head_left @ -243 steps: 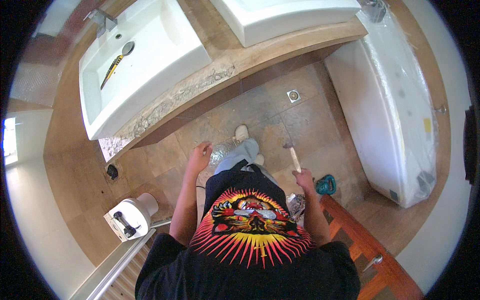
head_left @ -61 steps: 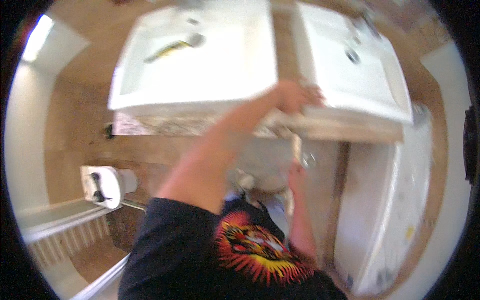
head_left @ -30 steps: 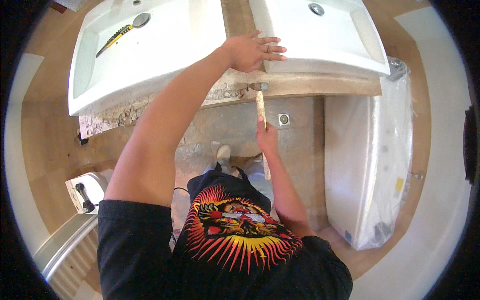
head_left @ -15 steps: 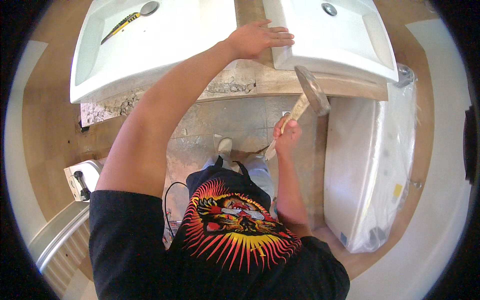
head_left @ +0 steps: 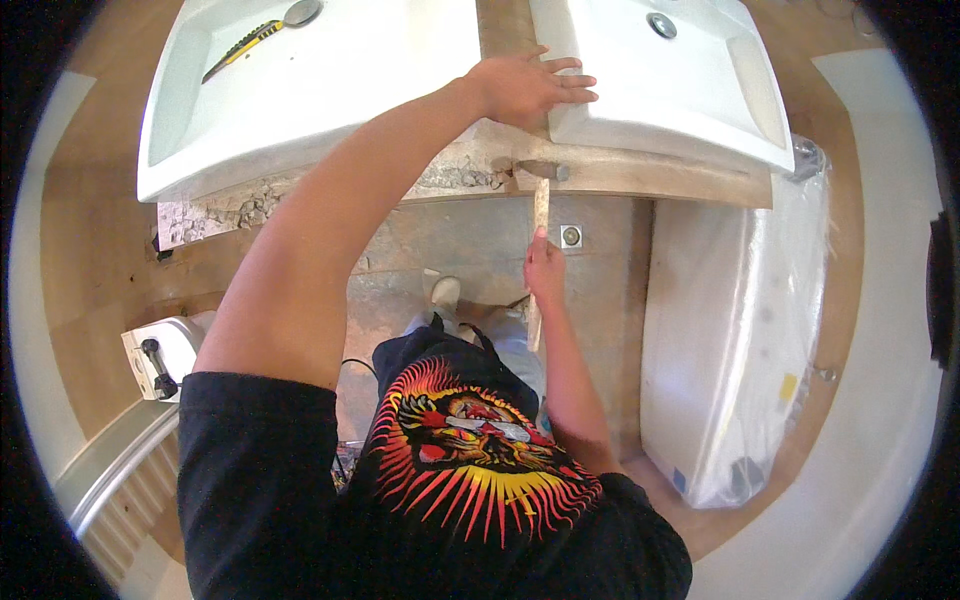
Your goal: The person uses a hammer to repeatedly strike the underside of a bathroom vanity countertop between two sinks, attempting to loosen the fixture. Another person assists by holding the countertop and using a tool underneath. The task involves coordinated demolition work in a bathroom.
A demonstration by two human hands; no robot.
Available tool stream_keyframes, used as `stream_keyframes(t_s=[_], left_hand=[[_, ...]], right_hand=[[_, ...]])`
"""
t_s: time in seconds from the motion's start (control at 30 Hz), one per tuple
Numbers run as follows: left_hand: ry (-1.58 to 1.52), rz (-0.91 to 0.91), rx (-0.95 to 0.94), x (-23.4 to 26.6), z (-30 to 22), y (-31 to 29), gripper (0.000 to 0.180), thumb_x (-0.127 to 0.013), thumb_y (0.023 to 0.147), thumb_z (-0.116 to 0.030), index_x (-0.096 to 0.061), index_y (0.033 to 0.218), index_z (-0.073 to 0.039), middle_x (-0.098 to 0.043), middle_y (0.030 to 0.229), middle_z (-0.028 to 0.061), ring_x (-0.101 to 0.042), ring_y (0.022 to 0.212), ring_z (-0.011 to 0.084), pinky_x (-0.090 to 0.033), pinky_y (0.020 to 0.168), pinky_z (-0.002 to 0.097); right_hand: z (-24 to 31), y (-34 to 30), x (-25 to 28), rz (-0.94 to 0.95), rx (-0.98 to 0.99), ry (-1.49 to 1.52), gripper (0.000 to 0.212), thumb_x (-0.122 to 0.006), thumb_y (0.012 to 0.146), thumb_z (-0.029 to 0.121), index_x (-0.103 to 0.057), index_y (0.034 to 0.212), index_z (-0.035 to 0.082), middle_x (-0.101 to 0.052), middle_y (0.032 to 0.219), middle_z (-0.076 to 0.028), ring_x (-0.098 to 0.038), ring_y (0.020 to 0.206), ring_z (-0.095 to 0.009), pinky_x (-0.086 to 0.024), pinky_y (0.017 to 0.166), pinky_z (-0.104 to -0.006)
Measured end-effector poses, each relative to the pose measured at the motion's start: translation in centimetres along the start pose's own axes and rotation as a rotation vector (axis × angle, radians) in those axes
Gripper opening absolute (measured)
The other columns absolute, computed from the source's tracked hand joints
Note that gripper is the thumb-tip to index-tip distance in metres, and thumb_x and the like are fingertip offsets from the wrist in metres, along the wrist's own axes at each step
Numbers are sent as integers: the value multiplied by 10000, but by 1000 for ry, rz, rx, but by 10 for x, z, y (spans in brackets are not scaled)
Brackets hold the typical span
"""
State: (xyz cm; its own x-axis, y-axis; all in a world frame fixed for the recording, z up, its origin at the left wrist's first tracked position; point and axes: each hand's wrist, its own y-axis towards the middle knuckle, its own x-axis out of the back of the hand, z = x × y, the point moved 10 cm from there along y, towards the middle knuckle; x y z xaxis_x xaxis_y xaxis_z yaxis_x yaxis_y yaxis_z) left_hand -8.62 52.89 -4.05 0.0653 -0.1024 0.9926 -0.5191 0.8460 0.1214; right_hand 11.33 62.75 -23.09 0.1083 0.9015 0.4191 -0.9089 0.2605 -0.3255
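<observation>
My right hand [head_left: 544,268] grips the wooden handle of a hammer [head_left: 541,205]. The hammer's metal head is at the front face of the counter [head_left: 650,175], beside the broken edge of its left part; whether it touches cannot be told. My left hand [head_left: 525,88] lies flat with its fingers spread, its fingertips on the near left corner of the right white washbasin [head_left: 620,110]. Its palm is over the gap between that basin and the left white washbasin [head_left: 350,70].
A yellow and black utility knife [head_left: 243,48] lies in the left basin by its drain. At the right stands a plastic-wrapped white bathtub [head_left: 700,340]. A white toilet [head_left: 175,345] and a radiator [head_left: 130,510] are at the left. A small square drain [head_left: 571,236] sits in the tiled floor.
The hammer has come from a raised, tilted position on the right to the counter's front face, moving left with my right hand. My left hand has shifted slightly right, its fingers more spread.
</observation>
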Motion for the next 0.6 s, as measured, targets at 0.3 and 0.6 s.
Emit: stream_keyframes(t_s=[0.3, 0.6], left_hand=[[-51, -57, 12, 4, 1, -2, 564, -455, 923, -161, -290, 1452, -270, -316, 1497, -41, -248, 1401, 211, -186, 1169, 497], [-130, -270, 24, 23, 17, -8, 636, -442, 834, -33, -374, 1417, -280, -365, 1476, -7, -294, 1384, 217, -217, 1153, 497]], right_hand=[[15, -6, 16, -50, -16, -198, 541, -478, 946, 473, -492, 639, 28, -468, 575, -24, -451, 513, -141, -359, 473, -349], [-18, 2, 10, 51, 168, 99, 589, -441, 934, 503, -567, 770, -49, -526, 583, -162, -558, 568, -279, -412, 543, -433]])
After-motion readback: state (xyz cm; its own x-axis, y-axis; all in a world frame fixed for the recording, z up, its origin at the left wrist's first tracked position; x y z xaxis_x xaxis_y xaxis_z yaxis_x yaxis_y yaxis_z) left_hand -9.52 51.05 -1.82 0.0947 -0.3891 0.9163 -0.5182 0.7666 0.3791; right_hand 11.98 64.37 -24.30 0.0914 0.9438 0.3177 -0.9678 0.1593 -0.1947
